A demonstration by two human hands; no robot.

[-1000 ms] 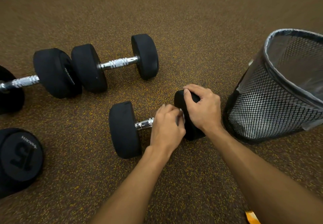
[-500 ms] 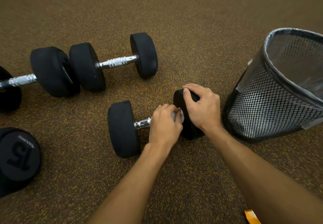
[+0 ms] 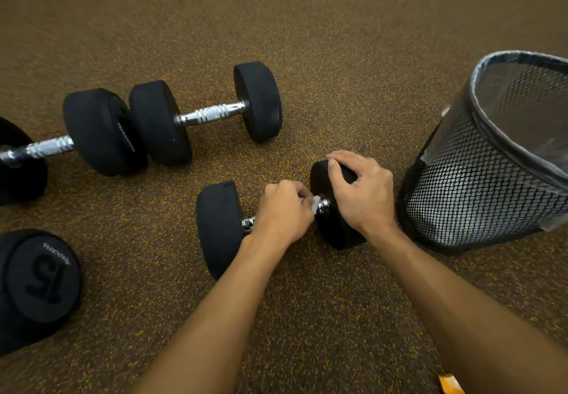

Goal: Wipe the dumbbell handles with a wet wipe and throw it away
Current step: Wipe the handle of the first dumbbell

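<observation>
The dumbbell (image 3: pixel 219 227) has two round heads of matte black rubber and a shiny chrome handle (image 3: pixel 323 204). The left hand (image 3: pixel 282 213) closes its fingers (image 3: pixel 295 189) around this handle, with a crumpled white wet wipe (image 3: pixel 315 203) held under them. A bit of the wipe shows just beside the right head. The right hand (image 3: pixel 359 196) curls over the top of that head and grips it. Everything lies on a brown floor (image 3: pixel 338 55) with yellow specks, grainy in texture. A black wire-mesh bin (image 3: pixel 479 196) with a clear plastic liner stands near the right hand.
</observation>
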